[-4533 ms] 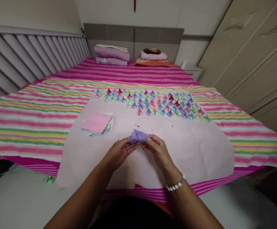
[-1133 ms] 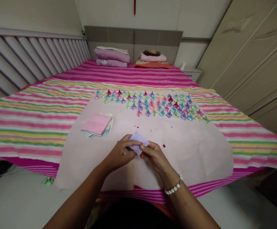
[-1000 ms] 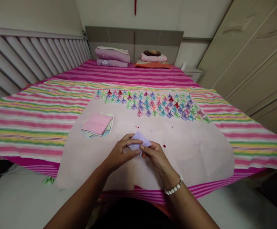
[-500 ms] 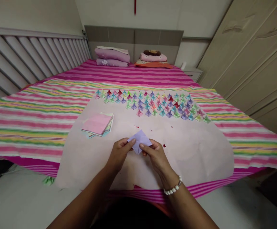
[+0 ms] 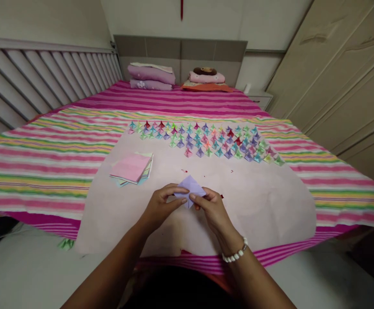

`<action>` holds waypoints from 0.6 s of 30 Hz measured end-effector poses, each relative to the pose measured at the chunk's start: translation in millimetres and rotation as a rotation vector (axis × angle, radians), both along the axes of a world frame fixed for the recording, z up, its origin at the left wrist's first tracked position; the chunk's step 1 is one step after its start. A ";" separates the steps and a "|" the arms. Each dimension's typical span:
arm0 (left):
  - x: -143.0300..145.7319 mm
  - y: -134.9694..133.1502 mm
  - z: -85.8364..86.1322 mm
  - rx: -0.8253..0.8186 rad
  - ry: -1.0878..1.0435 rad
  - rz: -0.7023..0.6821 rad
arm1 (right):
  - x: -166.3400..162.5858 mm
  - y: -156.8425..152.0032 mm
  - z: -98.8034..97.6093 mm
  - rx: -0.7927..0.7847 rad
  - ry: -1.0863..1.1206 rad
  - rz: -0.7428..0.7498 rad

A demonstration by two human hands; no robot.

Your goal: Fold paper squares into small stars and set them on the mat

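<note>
A light purple square of origami paper [image 5: 191,184], partly folded, is held up cornerwise over the white sheet [image 5: 254,214]. My right hand [image 5: 208,204] pinches its lower right part, the thumb across the front and the fingers behind. On the other side, my left hand [image 5: 164,204] lays its index finger over the left face of the paper, with the thumb at the lower left edge. A stack of coloured origami squares [image 5: 131,166], pink on top, lies to the left. Farther back, several rows of small folded paper pieces [image 5: 206,139] stand in many colours.
Small red scraps [image 5: 184,171] lie on the sheet beyond my hands. A striped bedspread [image 5: 38,159] surrounds the sheet. Folded bedding [image 5: 151,77] rests by the headboard [image 5: 212,51]. A white slatted rail [image 5: 45,77] borders the left side. Green crumpled paper [image 5: 66,243] lies near the front left.
My left index finger has come round onto the front of the paper, and the left thumb has slid down to its lower edge. The right hand keeps its pinch.
</note>
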State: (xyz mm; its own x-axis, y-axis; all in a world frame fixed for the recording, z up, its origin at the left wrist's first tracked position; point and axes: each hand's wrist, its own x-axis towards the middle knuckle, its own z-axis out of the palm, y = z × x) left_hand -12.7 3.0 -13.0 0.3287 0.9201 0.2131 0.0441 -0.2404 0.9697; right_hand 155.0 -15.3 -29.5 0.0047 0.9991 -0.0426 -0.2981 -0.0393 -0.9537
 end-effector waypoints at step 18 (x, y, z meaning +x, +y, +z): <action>7.3 -4.3 3.6 0.075 0.102 0.137 | 4.9 -1.9 4.5 0.094 -0.135 0.026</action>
